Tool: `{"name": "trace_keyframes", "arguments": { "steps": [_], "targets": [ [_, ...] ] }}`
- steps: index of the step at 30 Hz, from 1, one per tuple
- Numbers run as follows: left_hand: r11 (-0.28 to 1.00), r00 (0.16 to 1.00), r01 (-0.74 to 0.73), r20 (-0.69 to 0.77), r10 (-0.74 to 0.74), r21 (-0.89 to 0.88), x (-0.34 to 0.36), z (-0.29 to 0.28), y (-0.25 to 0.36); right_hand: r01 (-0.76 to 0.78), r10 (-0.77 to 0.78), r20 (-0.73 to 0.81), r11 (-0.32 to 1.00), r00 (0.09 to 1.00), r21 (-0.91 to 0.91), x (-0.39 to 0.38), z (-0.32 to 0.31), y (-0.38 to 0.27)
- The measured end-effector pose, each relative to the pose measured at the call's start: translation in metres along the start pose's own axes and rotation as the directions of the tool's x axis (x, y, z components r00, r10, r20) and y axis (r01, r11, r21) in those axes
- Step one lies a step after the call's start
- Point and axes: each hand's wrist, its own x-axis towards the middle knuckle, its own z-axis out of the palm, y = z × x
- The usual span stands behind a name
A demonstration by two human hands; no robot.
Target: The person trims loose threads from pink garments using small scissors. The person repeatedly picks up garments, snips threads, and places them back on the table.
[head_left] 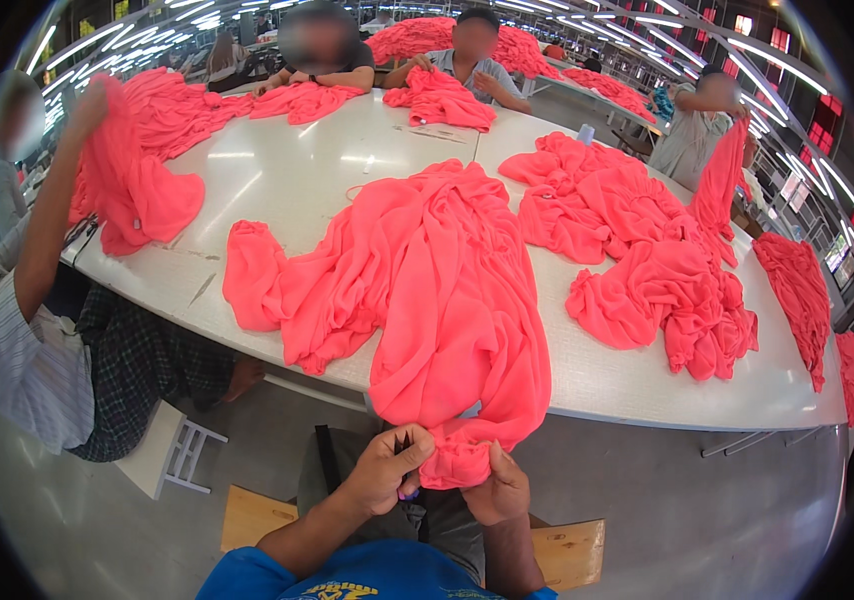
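A coral-pink garment (447, 270) of thin, soft cloth lies heaped on the white table (247, 205) and hangs over its near edge toward me. Its gathered, cuff-like end (455, 466) is stretched between my hands, just off the table. On its left side, my left hand (387, 472) is closed, thumb and fingers pinching the cloth. Something small, dark and purple shows at that hand, too hidden to name. My right hand (499, 487) grips the other side of the gathered end, thumb on top.
More coral garments (637, 210) lie piled at the right. A co-worker at the left lifts a coral garment (137, 190) above the table; others handle similar cloth across it. A white stool (162, 450) stands at the lower left. A blue-white thread cone (585, 133) stands behind the right pile.
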Motion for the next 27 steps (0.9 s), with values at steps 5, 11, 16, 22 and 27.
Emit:
{"name": "trace_keyframes", "arguments": {
  "steps": [5,11,16,22,27],
  "targets": [
    [0.986,0.996,-0.003,0.094,-0.012,0.165,-0.005,0.003,-0.002,0.095,-0.089,0.039,0.976,0.995,-0.195,-0.004,0.006,-0.004],
    [0.914,0.992,-0.122,0.082,0.097,0.388,-0.01,0.004,0.003,0.131,-0.061,0.123,0.684,0.991,-0.717,-0.005,0.021,-0.056],
    [0.9,0.996,-0.091,0.026,0.089,0.427,-0.015,-0.009,0.009,0.107,-0.237,0.027,0.332,0.971,-0.937,0.019,0.055,-0.132],
    [0.881,1.0,-0.024,0.018,0.018,0.473,-0.02,-0.012,0.007,0.178,-0.839,0.186,-0.108,0.511,-0.978,0.122,0.048,-0.248],
    [0.899,0.999,-0.035,-0.005,0.042,0.437,-0.022,-0.018,0.008,-0.028,-0.561,0.499,-0.683,0.661,-0.73,0.131,-0.038,-0.194]
  ]
}}
